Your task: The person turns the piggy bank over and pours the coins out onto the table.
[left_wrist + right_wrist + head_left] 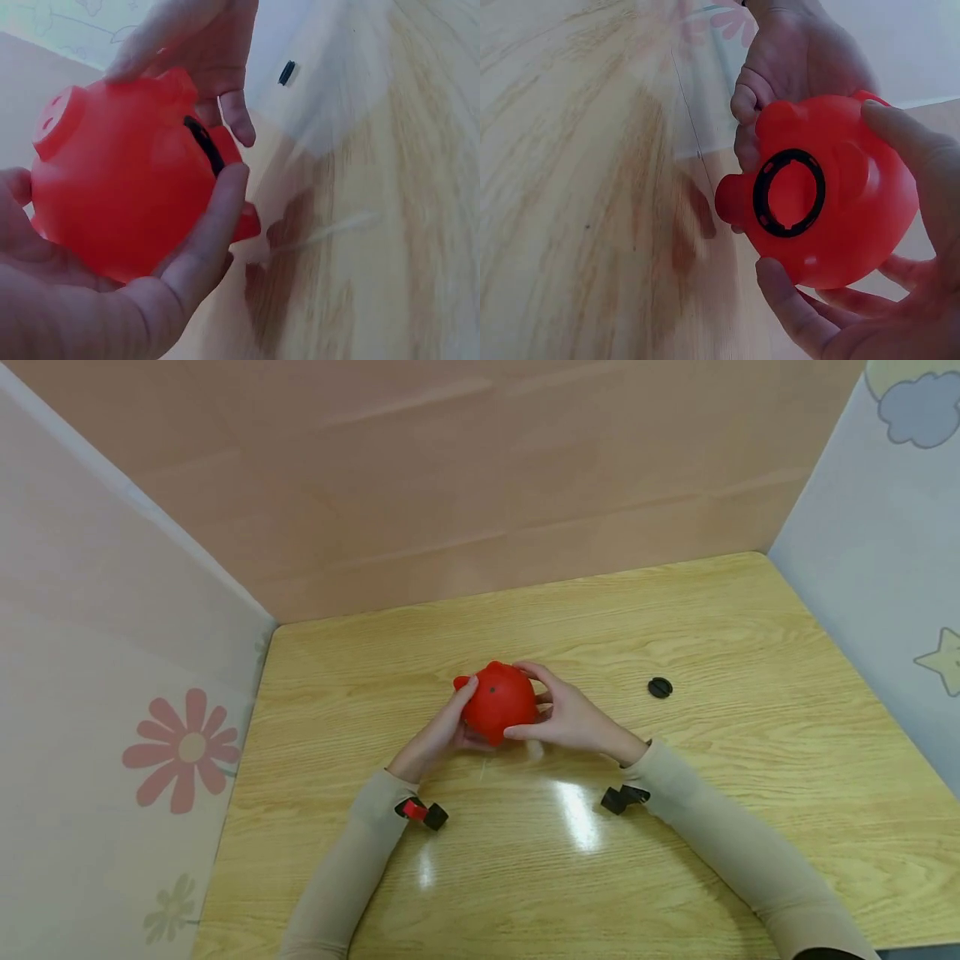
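1. I see the red piggy bank [504,703] held up left of the black cap [660,687], well apart from it.
2. On my feed, the left hand [446,725], farther from that cap, grips the piggy bank with curled fingers.
3. The right hand [568,717], nearer the cap, grips the opposite side.

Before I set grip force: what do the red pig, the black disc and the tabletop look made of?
Red pig: probably moulded plastic or vinyl, semi-gloss; smooth, evenly coloured, soft highlights.
Black disc: likely plastic, uniform black with a bar across its face; finish too small to judge.
Tabletop: wood or wood-look laminate, glossy; grain pattern and bright light reflections.
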Motion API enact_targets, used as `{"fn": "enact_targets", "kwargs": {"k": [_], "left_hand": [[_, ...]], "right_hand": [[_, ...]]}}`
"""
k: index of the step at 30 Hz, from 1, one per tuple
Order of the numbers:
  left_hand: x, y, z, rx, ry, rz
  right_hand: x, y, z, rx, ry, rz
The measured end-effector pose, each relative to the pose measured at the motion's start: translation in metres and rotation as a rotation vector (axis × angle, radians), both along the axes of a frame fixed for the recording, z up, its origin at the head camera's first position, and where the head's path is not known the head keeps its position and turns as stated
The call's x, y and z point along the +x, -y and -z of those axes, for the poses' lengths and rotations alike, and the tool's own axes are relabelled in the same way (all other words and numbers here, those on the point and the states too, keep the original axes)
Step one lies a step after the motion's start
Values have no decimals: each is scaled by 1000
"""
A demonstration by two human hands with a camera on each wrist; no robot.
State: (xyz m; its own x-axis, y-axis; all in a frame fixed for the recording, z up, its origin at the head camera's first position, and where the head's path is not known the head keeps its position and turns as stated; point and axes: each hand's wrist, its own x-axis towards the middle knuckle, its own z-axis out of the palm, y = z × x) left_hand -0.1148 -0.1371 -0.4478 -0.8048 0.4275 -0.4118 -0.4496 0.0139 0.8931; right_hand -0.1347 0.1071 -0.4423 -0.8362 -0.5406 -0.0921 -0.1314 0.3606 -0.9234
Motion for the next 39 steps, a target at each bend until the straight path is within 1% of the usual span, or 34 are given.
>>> {"fn": "enact_targets", "kwargs": {"k": [3, 6, 9, 14, 18, 21, 24, 26, 28, 30, 33, 39], "left_hand": [[0, -1, -1, 42, 14, -31], [1, -3, -3, 62, 9, -65], [3, -6, -5, 39, -10, -120], [4, -9, -4, -17, -72, -203], [3, -10, -3, -18, -133, -256], [3, -10, -2, -32, -180, -284], [4, -11, -1, -50, -209, -286], [5, -11, -1, -70, -226, -276], [5, -12, -2, -88, -251, -259], [6, -12, -1, -108, -277, -239], [6, -13, -1, -116, -305, -207], [7, -14, 0, -99, -296, -167]], "right_hand": [[0, 0, 0, -10, -15, -13], [0, 0, -1, 1, -28, -15], [0, -1, -1, 36, -46, -17], [-1, -1, 0, 84, -65, -10], [-2, -2, 0, 80, -34, -8], [-2, -4, 0, 35, 40, -14], [-3, -4, 0, -35, 141, -12], [-4, -2, 0, -84, 206, 1], [-5, -1, 1, -116, 241, 14], [-6, 0, 2, -133, 254, 28], [-7, 2, 4, -132, 252, 45], [-6, 3, 5, -111, 239, 58]]}}
